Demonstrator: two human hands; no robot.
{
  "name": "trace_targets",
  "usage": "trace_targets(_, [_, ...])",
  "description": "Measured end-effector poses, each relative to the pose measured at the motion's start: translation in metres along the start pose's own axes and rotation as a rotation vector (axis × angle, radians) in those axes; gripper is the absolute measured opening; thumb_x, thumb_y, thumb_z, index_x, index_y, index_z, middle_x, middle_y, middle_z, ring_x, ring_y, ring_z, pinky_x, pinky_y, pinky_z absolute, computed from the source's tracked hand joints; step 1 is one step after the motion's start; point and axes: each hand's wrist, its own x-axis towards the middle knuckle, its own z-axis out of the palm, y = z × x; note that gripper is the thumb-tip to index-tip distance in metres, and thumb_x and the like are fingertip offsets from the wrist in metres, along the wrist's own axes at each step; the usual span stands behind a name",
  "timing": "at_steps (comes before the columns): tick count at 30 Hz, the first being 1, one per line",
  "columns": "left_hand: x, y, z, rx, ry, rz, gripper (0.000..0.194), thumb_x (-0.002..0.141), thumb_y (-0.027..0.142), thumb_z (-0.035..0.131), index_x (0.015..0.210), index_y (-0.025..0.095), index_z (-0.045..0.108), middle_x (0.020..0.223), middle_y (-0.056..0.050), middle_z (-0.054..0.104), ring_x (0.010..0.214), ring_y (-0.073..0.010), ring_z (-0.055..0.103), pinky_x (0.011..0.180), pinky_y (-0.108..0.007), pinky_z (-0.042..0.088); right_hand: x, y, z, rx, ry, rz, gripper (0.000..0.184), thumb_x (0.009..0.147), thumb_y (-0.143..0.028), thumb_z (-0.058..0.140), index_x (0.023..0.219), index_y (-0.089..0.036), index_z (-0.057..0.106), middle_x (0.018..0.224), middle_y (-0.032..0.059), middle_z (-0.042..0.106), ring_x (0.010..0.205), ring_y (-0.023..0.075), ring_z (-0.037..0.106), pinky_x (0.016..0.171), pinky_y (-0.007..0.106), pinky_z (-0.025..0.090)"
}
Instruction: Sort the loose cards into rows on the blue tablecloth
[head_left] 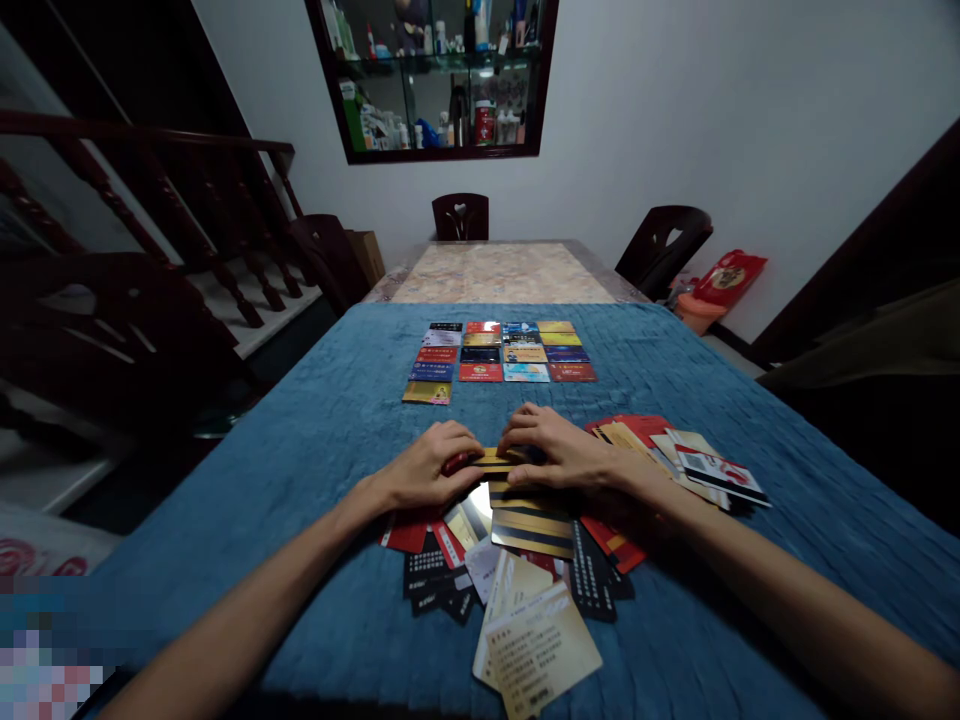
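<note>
Both hands meet over a loose heap of plastic cards (517, 560) on the blue cloth (315, 430). My left hand (429, 466) is curled, its fingers closed on the left end of a gold card (496, 459). My right hand (556, 446) lies over the right end of the same card, fingers bent down onto it. Farther away, a neat grid of cards (501, 355) lies in rows of several, with one gold card (427, 392) alone at its near left corner.
More loose cards (690, 462) fan out to the right of my right wrist. The table's bare marbled end (501, 272) lies beyond the cloth, with dark chairs (460, 216) round it. A stair railing (150, 210) rises on the left. A wall cabinet (435, 75) hangs above.
</note>
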Motion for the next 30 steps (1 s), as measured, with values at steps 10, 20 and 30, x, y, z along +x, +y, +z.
trace_targets(10, [0.001,-0.007,-0.003,-0.031,0.051,-0.110,0.028,0.099,0.026,0.043,0.094,0.016,0.069,0.088,-0.005,0.072,0.079,-0.0153,0.064,0.076,-0.027,0.050,0.003,0.004,0.001,0.033,0.100,0.011,0.019,0.088,-0.016,0.055,0.102,-0.017,0.069,0.095,0.0075,0.070,0.089,0.0203,0.059,0.085,0.036,0.043])
trace_targets(20, [0.000,-0.017,0.001,-0.060,0.101,-0.139,0.023,0.093,0.018,0.050,0.106,0.017,0.069,0.097,-0.006,0.074,0.084,-0.0164,0.068,0.078,-0.028,0.054,0.003,0.008,0.011,-0.021,0.164,0.169,0.021,0.086,-0.013,0.055,0.102,-0.017,0.069,0.094,0.0089,0.070,0.089,0.0213,0.061,0.078,0.031,0.045])
trace_targets(30, [0.001,-0.021,0.004,-0.062,0.135,-0.189,0.021,0.092,0.017,0.052,0.104,0.017,0.070,0.099,-0.006,0.075,0.085,-0.0180,0.069,0.081,-0.031,0.054,0.003,0.009,0.014,-0.045,0.174,0.280,0.021,0.087,-0.018,0.056,0.103,-0.017,0.069,0.093,0.0092,0.070,0.087,0.0216,0.062,0.076,0.030,0.043])
